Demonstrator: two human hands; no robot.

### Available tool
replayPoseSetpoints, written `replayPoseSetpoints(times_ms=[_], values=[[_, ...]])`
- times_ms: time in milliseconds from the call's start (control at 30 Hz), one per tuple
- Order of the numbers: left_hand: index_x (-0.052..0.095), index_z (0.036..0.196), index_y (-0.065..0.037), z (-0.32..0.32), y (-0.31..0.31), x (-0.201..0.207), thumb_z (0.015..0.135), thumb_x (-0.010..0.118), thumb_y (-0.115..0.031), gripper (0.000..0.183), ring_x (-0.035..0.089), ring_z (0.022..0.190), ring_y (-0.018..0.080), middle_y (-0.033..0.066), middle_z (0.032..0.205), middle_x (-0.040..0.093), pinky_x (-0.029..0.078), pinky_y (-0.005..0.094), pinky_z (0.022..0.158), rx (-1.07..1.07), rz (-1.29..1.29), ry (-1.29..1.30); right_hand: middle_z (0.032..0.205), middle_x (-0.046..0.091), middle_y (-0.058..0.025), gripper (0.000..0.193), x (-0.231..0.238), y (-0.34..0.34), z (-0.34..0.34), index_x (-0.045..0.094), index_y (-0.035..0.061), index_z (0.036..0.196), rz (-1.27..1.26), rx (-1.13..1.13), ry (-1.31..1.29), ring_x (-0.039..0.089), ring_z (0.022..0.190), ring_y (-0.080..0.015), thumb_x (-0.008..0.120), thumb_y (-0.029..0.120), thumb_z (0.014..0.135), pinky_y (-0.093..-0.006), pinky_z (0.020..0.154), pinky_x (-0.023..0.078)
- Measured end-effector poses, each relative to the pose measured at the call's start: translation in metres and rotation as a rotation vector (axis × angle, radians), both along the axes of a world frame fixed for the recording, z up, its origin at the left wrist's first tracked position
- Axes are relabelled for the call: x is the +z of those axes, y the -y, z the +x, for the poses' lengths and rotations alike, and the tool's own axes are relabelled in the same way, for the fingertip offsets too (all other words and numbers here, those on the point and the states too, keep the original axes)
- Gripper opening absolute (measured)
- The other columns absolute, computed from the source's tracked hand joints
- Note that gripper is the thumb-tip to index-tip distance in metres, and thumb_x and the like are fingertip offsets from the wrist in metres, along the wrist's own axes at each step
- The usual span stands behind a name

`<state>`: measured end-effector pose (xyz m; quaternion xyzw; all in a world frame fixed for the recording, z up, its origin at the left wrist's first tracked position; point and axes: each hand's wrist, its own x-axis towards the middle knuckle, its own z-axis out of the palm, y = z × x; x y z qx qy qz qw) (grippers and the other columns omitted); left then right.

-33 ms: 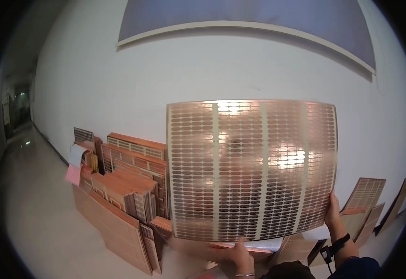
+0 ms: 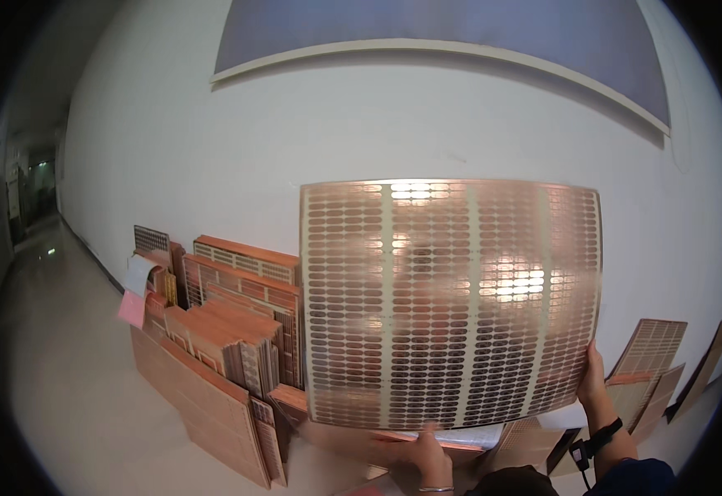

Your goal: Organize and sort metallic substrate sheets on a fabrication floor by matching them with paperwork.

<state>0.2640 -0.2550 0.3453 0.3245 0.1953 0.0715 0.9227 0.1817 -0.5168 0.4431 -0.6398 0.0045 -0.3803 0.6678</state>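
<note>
A large, thin copper-clad circuit board panel point(image 2: 452, 331) stands nearly upright in front of me. Rows of small oval shapes cover it, split by pale vertical strips, and bright reflections shine on its surface. My left hand point(image 2: 430, 456) grips the bottom edge near the middle, thumb at the edge. My right hand point(image 2: 594, 379) holds the right edge near its lower corner, with the fingers partly hidden behind the panel. A black band with a small device and cable point(image 2: 594, 442) is on my right wrist.
Stacks of copper panels point(image 2: 233, 331) lean on the wall at left, with a pink sheet point(image 2: 132, 309) hanging beside them. More panels point(image 2: 650, 347) lean at right. A grey-blue board point(image 2: 444, 21) hangs on the white wall point(image 2: 171, 149). A corridor point(image 2: 38, 190) runs far left.
</note>
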Motion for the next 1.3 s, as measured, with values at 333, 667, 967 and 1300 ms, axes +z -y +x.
replayPoseSetpoints(times_ms=[333, 667, 967, 1300], values=[[-0.011, 0.143, -0.002, 0.012, 0.009, -0.022, 0.063, 0.06, 0.012, 0.108, 0.022, 0.133, 0.0267, 0.0158, 0.149, 0.003, 0.017, 0.0344, 0.111, 0.039, 0.065, -0.091, 0.116, 0.058, -0.0109, 0.054, -0.001, -0.005, 0.003, 0.047, -0.0006, 0.123, 0.059, 0.034, -0.02, 0.057, 0.104, -0.0199, 0.038, 0.045, 0.096, -0.0335, 0.09, 0.044], [-0.012, 0.143, -0.003, 0.009, 0.007, -0.021, 0.066, 0.063, 0.01, 0.109, 0.021, 0.134, 0.0273, 0.0173, 0.149, 0.003, 0.019, 0.035, 0.111, -0.013, 0.17, -0.157, 0.118, 0.057, -0.0121, 0.056, 0.001, -0.012, 0.001, 0.046, -0.0019, 0.123, 0.032, 0.038, 0.013, 0.057, 0.104, -0.0212, 0.037, 0.046, 0.096, -0.0344, 0.09, 0.044], [-0.016, 0.142, -0.006, 0.004, -0.002, -0.011, 0.068, 0.063, 0.013, 0.11, 0.033, 0.128, 0.0281, 0.0184, 0.146, 0.01, 0.03, 0.035, 0.108, -0.017, 0.025, -0.054, 0.12, 0.056, -0.0119, 0.056, 0.0, -0.007, 0.001, 0.045, -0.0017, 0.124, 0.012, 0.066, 0.028, 0.056, 0.106, -0.0214, 0.039, 0.046, 0.095, -0.0343, 0.091, 0.044], [-0.016, 0.141, -0.004, 0.002, -0.005, -0.005, 0.067, 0.063, 0.012, 0.11, 0.036, 0.125, 0.0289, 0.0195, 0.145, 0.013, 0.032, 0.0352, 0.107, -0.057, 0.167, -0.146, 0.121, 0.055, -0.0124, 0.057, -0.004, -0.004, 0.001, 0.045, -0.0017, 0.125, 0.041, 0.074, 0.031, 0.056, 0.107, -0.0219, 0.04, 0.047, 0.095, -0.0353, 0.092, 0.043]])
